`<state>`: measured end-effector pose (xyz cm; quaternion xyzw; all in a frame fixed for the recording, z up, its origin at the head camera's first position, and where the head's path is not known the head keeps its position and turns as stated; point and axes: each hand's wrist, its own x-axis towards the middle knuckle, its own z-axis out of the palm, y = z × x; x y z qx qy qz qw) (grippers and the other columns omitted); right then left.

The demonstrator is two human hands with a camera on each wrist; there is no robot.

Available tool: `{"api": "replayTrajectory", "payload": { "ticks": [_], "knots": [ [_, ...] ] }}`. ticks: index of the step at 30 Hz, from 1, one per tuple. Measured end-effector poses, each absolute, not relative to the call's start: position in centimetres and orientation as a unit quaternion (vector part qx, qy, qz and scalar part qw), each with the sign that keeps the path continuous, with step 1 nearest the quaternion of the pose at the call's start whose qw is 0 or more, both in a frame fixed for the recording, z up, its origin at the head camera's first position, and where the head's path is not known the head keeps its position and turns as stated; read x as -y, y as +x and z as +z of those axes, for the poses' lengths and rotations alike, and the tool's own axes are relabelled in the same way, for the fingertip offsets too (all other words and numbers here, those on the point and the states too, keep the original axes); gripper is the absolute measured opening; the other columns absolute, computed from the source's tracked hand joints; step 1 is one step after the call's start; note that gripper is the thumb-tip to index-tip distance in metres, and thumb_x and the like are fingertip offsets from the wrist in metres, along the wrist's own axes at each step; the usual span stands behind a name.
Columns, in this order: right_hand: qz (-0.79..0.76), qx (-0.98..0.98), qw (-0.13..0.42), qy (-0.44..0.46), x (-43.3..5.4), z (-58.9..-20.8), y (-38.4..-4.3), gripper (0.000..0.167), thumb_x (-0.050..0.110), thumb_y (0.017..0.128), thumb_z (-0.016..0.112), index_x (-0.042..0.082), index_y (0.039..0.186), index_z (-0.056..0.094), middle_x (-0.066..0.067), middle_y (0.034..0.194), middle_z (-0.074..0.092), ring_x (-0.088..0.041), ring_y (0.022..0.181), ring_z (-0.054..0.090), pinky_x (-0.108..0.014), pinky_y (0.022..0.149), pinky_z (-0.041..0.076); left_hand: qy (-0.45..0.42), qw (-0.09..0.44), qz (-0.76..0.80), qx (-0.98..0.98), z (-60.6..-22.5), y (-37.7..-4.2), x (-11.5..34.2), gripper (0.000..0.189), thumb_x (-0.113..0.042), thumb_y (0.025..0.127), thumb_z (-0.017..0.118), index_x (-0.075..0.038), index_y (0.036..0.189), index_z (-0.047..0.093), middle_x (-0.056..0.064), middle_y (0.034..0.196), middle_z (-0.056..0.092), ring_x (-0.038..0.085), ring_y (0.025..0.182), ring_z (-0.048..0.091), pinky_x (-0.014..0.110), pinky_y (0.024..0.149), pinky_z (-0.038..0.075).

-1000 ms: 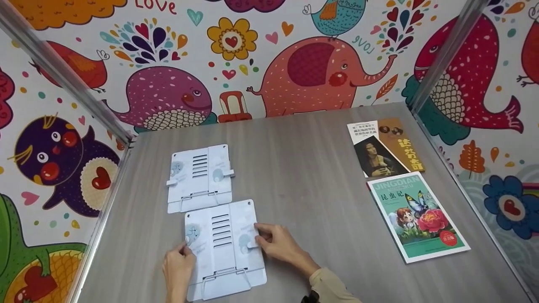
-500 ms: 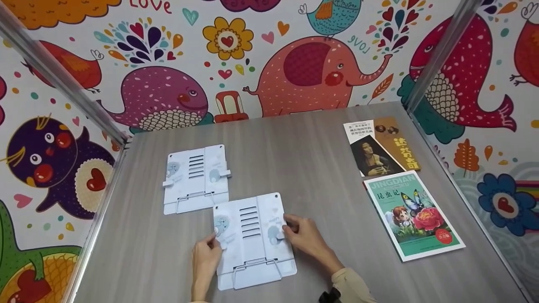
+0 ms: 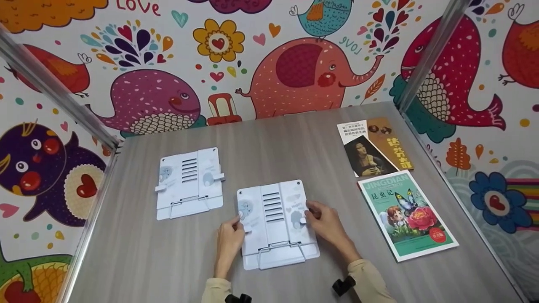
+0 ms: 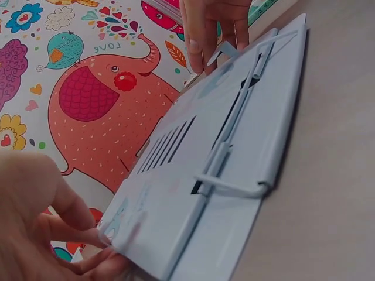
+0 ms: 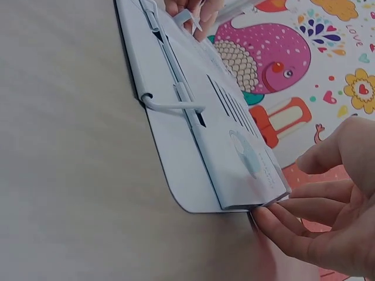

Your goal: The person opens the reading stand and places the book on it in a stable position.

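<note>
A white book stand (image 3: 278,232) with slots down its middle, pale blue cartoon prints and a wire support lies folded flat. My left hand (image 3: 230,240) grips its left edge near the side clip, and my right hand (image 3: 330,225) holds the opposite edge. In the left wrist view, the left fingertips (image 4: 105,257) meet at the stand's corner. The right wrist view has the right fingers tucked at the underside of the edge, the thumb raised above it. A second, matching book stand (image 3: 189,191) lies farther back to the left, touched by neither hand.
Toward the right of the grey wood-grain table (image 3: 139,261) lie a green children's book (image 3: 404,248) and, behind it, a brown book with a portrait cover (image 3: 391,145). Cartoon-printed walls with metal posts (image 3: 429,59) border the table.
Both hands have moved the nearer book stand to the right and slightly away from me, apart from the other stand. The camera view has turned slightly right.
</note>
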<state>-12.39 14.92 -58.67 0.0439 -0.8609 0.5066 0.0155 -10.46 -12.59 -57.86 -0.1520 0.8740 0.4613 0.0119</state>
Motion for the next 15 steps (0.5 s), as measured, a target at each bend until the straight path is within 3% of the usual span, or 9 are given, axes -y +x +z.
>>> {"api": "replayTrajectory", "payload": {
  "ticks": [7, 15],
  "knots": [
    [0.500, 0.866, 0.016, 0.019, -16.2, -58.8, -13.2, 0.033, 0.005, 0.095, 0.066, -0.005, 0.126, 0.067, -0.019, 0.119, 0.072, -0.021, 0.093, 0.068, -0.040, 0.085, 0.060, -0.146, 0.017, 0.485, -0.862, -58.2, -11.9, 11.1, 0.037, -0.006, 0.098, 0.052, 0.005, 0.132, 0.063, 0.026, 0.123, 0.067, 0.028, 0.092, 0.062, 0.030, 0.070, 0.046],
    [0.512, 0.859, 0.015, 0.000, -17.4, -58.9, -14.4, 0.035, 0.008, 0.097, 0.065, -0.002, 0.130, 0.065, -0.017, 0.125, 0.071, -0.024, 0.100, 0.068, -0.043, 0.091, 0.058, -0.141, 0.007, 0.489, -0.861, -58.3, -13.6, 9.8, 0.037, -0.005, 0.095, 0.054, 0.005, 0.130, 0.064, 0.022, 0.110, 0.071, 0.028, 0.093, 0.062, 0.040, 0.080, 0.052]
  ]
}}
